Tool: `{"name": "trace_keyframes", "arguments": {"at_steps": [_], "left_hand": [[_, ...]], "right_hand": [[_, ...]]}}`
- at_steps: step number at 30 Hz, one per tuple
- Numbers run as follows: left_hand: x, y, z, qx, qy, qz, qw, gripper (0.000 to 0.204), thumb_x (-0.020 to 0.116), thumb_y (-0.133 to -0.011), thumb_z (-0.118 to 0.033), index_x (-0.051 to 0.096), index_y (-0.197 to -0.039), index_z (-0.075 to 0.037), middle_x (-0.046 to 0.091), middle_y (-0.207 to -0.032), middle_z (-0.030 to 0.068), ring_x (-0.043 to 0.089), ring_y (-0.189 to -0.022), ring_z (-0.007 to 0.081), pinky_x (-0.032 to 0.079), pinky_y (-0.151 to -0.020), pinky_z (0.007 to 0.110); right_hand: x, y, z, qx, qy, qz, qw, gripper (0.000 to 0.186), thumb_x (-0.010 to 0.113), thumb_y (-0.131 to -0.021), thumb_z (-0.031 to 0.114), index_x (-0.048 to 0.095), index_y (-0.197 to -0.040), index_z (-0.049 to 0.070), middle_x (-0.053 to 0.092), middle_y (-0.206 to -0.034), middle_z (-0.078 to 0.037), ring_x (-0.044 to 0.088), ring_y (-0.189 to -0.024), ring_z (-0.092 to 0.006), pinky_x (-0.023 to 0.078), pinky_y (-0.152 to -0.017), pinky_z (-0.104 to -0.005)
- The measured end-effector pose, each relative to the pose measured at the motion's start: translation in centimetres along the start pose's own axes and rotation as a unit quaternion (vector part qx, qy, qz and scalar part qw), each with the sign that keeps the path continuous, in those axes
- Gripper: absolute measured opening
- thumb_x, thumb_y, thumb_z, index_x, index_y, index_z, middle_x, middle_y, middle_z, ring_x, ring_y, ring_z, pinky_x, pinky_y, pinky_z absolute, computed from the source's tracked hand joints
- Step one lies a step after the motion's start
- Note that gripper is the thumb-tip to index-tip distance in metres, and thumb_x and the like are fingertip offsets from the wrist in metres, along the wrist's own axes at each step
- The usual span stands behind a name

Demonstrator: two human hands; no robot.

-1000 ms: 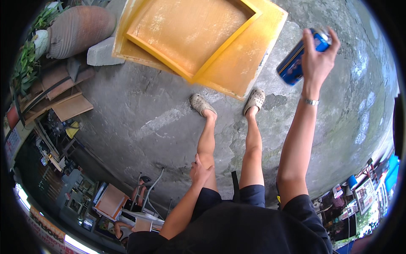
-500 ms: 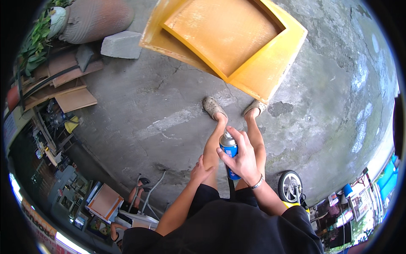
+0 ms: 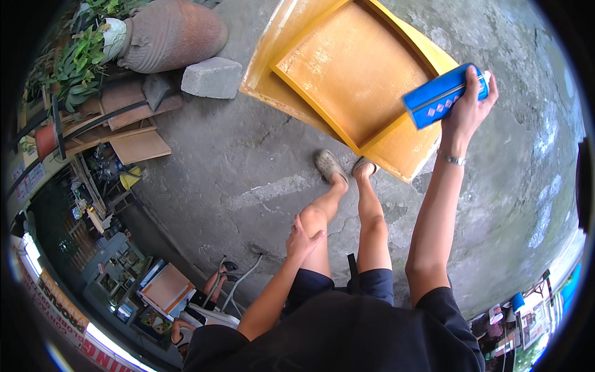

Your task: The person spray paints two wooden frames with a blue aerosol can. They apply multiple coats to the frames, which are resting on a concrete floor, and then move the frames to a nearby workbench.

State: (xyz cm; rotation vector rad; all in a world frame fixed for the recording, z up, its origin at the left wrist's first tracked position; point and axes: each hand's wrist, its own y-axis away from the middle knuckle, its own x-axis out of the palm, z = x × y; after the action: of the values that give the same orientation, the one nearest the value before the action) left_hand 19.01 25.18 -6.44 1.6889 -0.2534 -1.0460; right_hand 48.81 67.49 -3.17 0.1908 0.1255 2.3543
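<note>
My right hand [image 3: 468,115] is wrapped round a blue spray can [image 3: 434,102], with the arm stretched out to the right. The can is tilted almost onto its side, and its base points left. Fingers partly cover its top end. Below and behind the can, a shallow yellow wooden tray [image 3: 347,71] with raised edges lies on a larger yellow panel [image 3: 403,146]. Against my left knee rests my left hand [image 3: 301,240], thumb apart from the fingers and nothing in it.
A big clay jar [image 3: 176,34] and a grey concrete block [image 3: 212,78] stand at the far left. Nearby are leafy plants [image 3: 77,77] and stacked wooden boards [image 3: 141,146]. At lower left sits another person [image 3: 183,332] among cluttered furniture. The concrete floor [image 3: 248,161] is cracked.
My right hand has swung the spray can up and right from before my legs, tipping it over. My feet have shifted closer together. The left hand stays on the knee.
</note>
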Motion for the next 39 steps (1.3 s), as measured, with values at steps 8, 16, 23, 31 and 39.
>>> {"name": "trace_keyframes", "arguments": {"at_steps": [8,16,23,31,39], "left_hand": [[-1.5,-2.1,-2.2,-0.021,-0.074,0.036,0.996,0.120,0.084,-0.078,-0.052,0.013,-0.162,-0.004,0.049,-0.144,0.0329,0.059,-0.124,0.0486,0.052,-0.104,0.052],[-7.2,-8.1,-1.6,-0.021,-0.125,0.069,0.990,0.112,0.083,-0.078,-0.048,0.019,-0.161,-0.007,0.056,-0.133,0.0313,0.065,-0.115,0.0481,0.055,-0.098,0.053],[-9.9,-9.6,-1.5,0.004,-0.130,0.065,0.989,0.109,0.083,-0.079,-0.044,0.022,-0.160,-0.006,0.056,-0.131,0.0331,0.066,-0.113,0.0488,0.056,-0.096,0.051],[-12.0,-10.0,-2.4,-0.005,-0.138,0.088,0.986,0.113,0.083,-0.079,-0.047,0.017,-0.162,-0.008,0.055,-0.136,0.0327,0.064,-0.118,0.0476,0.054,-0.100,0.050],[-12.7,-10.6,-2.7,0.002,-0.139,0.095,0.986,0.111,0.083,-0.080,-0.045,0.017,-0.162,-0.008,0.054,-0.136,0.0325,0.064,-0.117,0.0480,0.055,-0.098,0.050]], "right_hand": [[5.9,2.0,-6.3,0.044,0.122,0.024,0.991,0.064,0.084,-0.090,0.024,0.050,-0.139,0.003,0.064,-0.104,-0.010,0.062,-0.086,-0.0131,0.055,-0.076,-0.0297],[8.2,20.9,-4.7,0.155,0.226,0.272,0.923,0.068,0.084,-0.085,0.020,0.051,-0.142,0.005,0.069,-0.117,-0.016,0.068,-0.105,-0.0245,0.054,-0.094,-0.0382],[10.4,21.1,-5.4,0.206,0.224,0.262,0.916,0.067,0.084,-0.087,0.022,0.050,-0.142,0.006,0.068,-0.118,-0.017,0.068,-0.105,-0.0247,0.055,-0.093,-0.0379],[14.2,5.3,-7.9,-0.026,0.209,0.019,0.977,0.065,0.084,-0.089,0.023,0.049,-0.140,0.003,0.064,-0.111,-0.011,0.063,-0.090,-0.0159,0.055,-0.080,-0.0315],[13.2,6.6,-7.1,-0.002,0.216,0.051,0.975,0.066,0.083,-0.089,0.021,0.048,-0.142,0.005,0.066,-0.108,-0.010,0.065,-0.092,-0.0174,0.056,-0.084,-0.0345]]}}
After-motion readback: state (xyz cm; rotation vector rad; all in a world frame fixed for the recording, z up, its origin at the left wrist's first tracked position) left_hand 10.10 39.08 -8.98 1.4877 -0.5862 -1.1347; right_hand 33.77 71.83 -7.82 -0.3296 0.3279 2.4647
